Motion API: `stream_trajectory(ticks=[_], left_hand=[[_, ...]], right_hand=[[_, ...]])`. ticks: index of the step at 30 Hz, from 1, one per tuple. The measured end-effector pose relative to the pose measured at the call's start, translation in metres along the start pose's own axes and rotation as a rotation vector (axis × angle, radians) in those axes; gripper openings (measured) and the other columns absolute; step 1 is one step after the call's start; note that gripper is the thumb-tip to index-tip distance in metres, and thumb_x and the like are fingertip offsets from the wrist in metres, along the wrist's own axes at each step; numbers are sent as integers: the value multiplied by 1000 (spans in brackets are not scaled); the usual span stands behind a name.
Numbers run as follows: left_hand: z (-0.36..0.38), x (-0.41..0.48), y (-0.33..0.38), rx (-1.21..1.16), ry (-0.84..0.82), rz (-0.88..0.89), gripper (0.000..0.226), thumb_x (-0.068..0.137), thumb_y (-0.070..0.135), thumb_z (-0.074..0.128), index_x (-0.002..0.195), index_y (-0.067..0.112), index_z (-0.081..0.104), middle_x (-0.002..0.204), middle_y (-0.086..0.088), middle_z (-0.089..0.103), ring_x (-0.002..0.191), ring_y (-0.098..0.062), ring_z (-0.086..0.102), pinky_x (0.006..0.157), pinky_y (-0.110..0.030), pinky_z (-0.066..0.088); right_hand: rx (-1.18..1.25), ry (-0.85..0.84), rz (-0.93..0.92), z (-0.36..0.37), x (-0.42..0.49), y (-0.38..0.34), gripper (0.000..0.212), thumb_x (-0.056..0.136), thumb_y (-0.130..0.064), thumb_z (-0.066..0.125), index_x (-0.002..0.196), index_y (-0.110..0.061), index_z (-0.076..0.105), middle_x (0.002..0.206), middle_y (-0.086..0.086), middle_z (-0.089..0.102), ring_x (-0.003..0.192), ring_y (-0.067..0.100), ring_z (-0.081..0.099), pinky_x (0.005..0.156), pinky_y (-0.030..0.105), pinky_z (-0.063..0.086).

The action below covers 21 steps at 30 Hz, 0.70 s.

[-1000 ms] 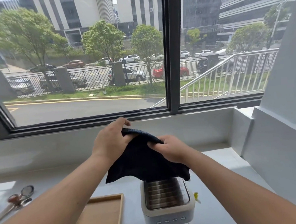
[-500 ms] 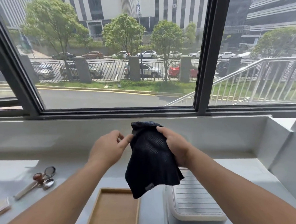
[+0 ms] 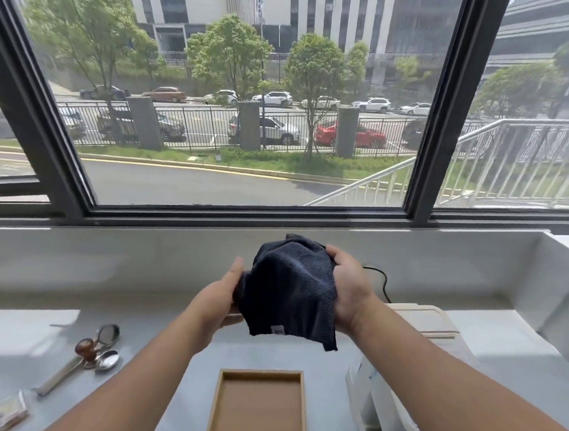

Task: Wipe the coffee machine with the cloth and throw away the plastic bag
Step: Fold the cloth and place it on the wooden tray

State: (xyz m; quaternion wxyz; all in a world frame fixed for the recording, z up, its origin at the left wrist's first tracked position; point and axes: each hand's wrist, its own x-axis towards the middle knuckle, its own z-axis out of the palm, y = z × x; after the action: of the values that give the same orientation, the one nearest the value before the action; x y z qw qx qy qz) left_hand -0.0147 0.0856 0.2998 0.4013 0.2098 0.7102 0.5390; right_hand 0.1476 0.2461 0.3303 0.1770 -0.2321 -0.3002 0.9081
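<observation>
A dark navy cloth (image 3: 290, 290) hangs in the air above the counter, held between both hands. My left hand (image 3: 220, 297) grips its left edge and my right hand (image 3: 349, 286) grips its right side. The white coffee machine (image 3: 427, 323) stands at the lower right, mostly hidden under my right forearm; only its top and left side show. A small packet that looks like plastic (image 3: 10, 409) lies at the far left edge of the counter.
A wooden tray (image 3: 227, 412) sits on the white counter (image 3: 513, 335) below the cloth. A tamper, a spoon and a metal tool (image 3: 89, 352) lie to the left. A black cable (image 3: 384, 284) runs behind the machine. A raised sill and a large window bound the far side.
The view has swung left and the machine now sits further right. Both hands have gathered the cloth, with the left hand now gripping its left edge.
</observation>
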Motion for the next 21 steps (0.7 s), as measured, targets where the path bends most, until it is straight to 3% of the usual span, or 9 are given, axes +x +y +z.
stream_trajectory(ticks=[4, 7, 10, 13, 16, 19, 21], left_hand=[[-25, 14, 0, -27, -3, 58, 41, 109, 44, 50, 117, 13, 75, 109, -6, 81, 98, -22, 78, 81, -34, 61], [-43, 22, -1, 12, 34, 78, 39, 109, 48, 46, 114, 19, 73, 103, -3, 82, 91, -22, 78, 71, -31, 60], [-61, 32, -6, 32, 76, 67, 38, 109, 52, 43, 113, 25, 69, 103, -1, 81, 93, -24, 77, 70, -35, 61], [-81, 41, -14, 42, 86, 23, 40, 109, 53, 40, 114, 25, 68, 110, -4, 79, 99, -26, 76, 79, -43, 64], [-97, 46, -21, 37, 37, -45, 44, 109, 53, 38, 116, 23, 68, 111, -5, 79, 102, -28, 76, 82, -46, 65], [-108, 48, -24, -60, -10, -48, 43, 111, 48, 40, 120, 18, 68, 114, -6, 79, 104, -27, 76, 80, -41, 62], [-114, 47, -22, -146, -8, -20, 38, 110, 42, 47, 120, 14, 70, 112, -5, 80, 101, -23, 77, 79, -36, 60]], right_hand=[[-36, 86, -56, 10, 14, 6, 46, 104, -34, 40, 109, -5, 75, 109, 18, 74, 90, 35, 73, 83, 44, 61], [-102, 154, -59, 14, 23, 13, 49, 103, -35, 38, 100, -6, 77, 102, 18, 76, 82, 34, 75, 72, 42, 62], [-203, 190, -62, 15, 29, 19, 55, 104, -38, 34, 107, -6, 79, 113, 20, 76, 91, 36, 75, 78, 46, 63], [-291, 185, -80, 18, 34, 21, 54, 103, -36, 32, 119, -6, 74, 119, 19, 73, 100, 37, 71, 86, 47, 61], [-327, 172, -105, 26, 37, 23, 49, 101, -31, 34, 110, -8, 76, 112, 18, 72, 95, 34, 71, 84, 45, 60], [-356, 181, -108, 32, 41, 26, 53, 103, -35, 36, 97, -9, 82, 105, 16, 75, 87, 32, 75, 76, 41, 62], [-387, 181, -88, 36, 42, 27, 51, 103, -35, 38, 98, -8, 81, 104, 16, 75, 88, 32, 74, 80, 41, 60]])
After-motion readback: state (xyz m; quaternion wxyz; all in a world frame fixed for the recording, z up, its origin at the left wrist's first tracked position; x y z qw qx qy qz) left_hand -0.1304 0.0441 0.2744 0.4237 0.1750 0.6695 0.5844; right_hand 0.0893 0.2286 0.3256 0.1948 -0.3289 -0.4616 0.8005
